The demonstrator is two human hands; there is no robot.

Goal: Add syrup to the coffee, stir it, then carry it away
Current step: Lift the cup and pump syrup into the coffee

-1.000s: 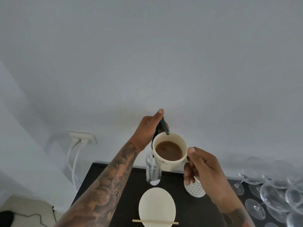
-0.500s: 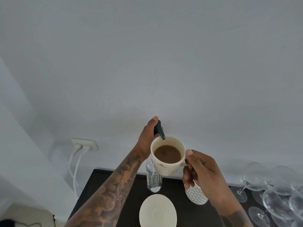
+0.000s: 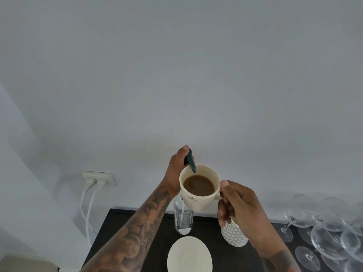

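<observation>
A cream mug of brown coffee is held up in the air by its handle in my right hand. Behind and below it stands a clear glass syrup bottle on the dark table. Its dark green pump spout reaches over the mug's far rim. My left hand wraps the pump top, with a finger pressed on the head. The bottle's neck is hidden behind the mug.
A cream saucer lies on the table below the mug. A white patterned cup stands under my right hand. Several empty wine glasses crowd the right side. A wall socket with two white cables is at the left.
The view has tilted up slightly, so the stir stick by the saucer dropped out of frame. The mug stays under the spout, and my left finger stays on the pump head.
</observation>
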